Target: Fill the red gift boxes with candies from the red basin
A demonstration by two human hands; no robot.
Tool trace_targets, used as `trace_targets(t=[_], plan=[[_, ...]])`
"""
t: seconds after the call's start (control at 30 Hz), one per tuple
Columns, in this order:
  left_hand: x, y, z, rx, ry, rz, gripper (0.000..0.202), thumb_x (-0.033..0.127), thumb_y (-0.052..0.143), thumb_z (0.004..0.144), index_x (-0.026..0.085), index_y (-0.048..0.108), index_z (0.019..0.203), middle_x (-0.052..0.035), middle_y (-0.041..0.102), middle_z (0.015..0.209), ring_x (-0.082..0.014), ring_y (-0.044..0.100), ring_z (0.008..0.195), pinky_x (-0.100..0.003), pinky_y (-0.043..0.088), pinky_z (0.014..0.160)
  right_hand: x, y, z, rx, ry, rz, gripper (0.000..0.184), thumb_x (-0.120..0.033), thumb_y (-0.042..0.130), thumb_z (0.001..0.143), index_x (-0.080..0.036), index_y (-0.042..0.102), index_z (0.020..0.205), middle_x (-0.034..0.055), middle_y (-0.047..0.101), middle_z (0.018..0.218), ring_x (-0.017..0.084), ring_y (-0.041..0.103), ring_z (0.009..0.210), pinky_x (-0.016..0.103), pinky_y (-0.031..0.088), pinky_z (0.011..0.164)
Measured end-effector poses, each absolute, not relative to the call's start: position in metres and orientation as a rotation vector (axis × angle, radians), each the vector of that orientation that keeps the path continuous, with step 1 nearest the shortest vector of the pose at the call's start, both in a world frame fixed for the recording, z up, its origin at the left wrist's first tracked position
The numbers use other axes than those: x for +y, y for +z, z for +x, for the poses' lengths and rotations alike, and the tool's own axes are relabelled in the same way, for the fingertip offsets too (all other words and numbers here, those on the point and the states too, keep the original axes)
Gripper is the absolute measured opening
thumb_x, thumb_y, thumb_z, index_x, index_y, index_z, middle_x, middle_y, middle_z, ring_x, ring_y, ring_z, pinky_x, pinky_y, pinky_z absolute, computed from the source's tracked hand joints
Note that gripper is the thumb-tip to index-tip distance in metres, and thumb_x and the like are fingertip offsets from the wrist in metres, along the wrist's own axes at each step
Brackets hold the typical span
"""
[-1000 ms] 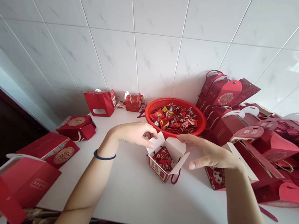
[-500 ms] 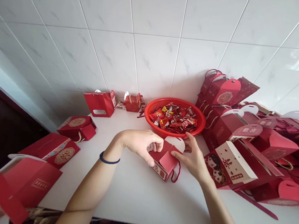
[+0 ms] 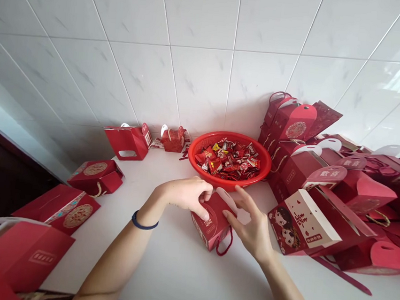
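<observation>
A small red paper gift box (image 3: 210,219) rests on the white table, with a dark red cord handle (image 3: 225,247) hanging at its near right side. Its front flap is folded over the top. A rounded flap with a white inner face (image 3: 227,199) stands at the back. My left hand (image 3: 192,195) has its thumb on the folded front flap and its fingers curled at the box's left; their tips are partly hidden. From the right, my right hand (image 3: 249,221) grips the box, thumb on the top and fingers behind the raised flap.
Behind the box is a red plastic basket (image 3: 193,161) of wrapped sweets (image 3: 232,160). Many red gift boxes (image 3: 304,169) are piled on the right, one with a cartoon couple (image 3: 286,229). More boxes (image 3: 126,140) line the left side. A tiled wall (image 3: 199,84) stands behind.
The front flap has come down over the box top, and its printed outer face now shows. My left thumb has moved onto it. The whole view has shifted slightly.
</observation>
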State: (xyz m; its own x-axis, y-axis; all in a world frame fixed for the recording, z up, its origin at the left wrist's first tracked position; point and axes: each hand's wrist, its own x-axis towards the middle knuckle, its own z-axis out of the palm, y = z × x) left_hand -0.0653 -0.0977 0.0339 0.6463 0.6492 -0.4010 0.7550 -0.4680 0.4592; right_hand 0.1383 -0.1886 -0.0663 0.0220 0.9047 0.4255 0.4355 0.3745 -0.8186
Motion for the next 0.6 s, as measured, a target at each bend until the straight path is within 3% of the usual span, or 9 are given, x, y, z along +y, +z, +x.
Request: trace_targets(t=[0.1, 0.33, 0.47, 0.6], plan=[[-0.101, 0.034, -0.063, 1.172, -0.226, 2.281, 0.04, 0.043, 0.08, 0.066, 0.022, 0.05, 0.081, 0.0009, 0.058, 0.081, -0.018, 0.052, 0.073, -0.028, 0.037, 0.057, -0.191, -0.065, 0.136, -1.764, 0.463, -1.097, 0.03, -0.042, 0.062, 0.097, -0.024, 0.073, 0.118, 0.0098, 0.073, 0.116, 0.026, 0.069, 0.105, 0.04, 0.057, 0.091], [-0.089, 0.022, -0.061, 0.944, -0.152, 2.283, 0.042, 0.037, 0.08, 0.069, 0.022, 0.054, 0.098, -0.0007, 0.06, 0.101, -0.0191, 0.054, 0.089, -0.027, 0.04, 0.069, -0.19, -0.063, 0.138, -1.833, 0.462, -1.084, 0.031, -0.046, 0.056, 0.1, -0.024, 0.077, 0.105, 0.0112, 0.071, 0.118, 0.025, 0.067, 0.108, 0.038, 0.058, 0.087], [-0.082, 0.015, -0.059, 0.75, -0.182, 2.265, 0.033, 0.035, 0.077, 0.074, 0.022, 0.06, 0.099, 0.0003, 0.06, 0.098, -0.0167, 0.052, 0.083, -0.026, 0.039, 0.068, -0.189, -0.062, 0.142, -1.826, 0.488, -1.132, 0.033, -0.048, 0.056, 0.1, -0.023, 0.076, 0.104, 0.0127, 0.067, 0.123, 0.025, 0.067, 0.114, 0.036, 0.058, 0.092], [-0.085, 0.013, -0.055, 0.851, -0.192, 2.308, 0.038, 0.045, 0.078, 0.072, 0.021, 0.057, 0.094, -0.0003, 0.058, 0.094, -0.0181, 0.052, 0.082, -0.027, 0.037, 0.065, -0.197, -0.06, 0.14, -1.825, 0.378, -1.255, 0.037, -0.052, 0.056, 0.099, -0.022, 0.072, 0.114, 0.0144, 0.064, 0.13, 0.028, 0.065, 0.119, 0.04, 0.056, 0.097]])
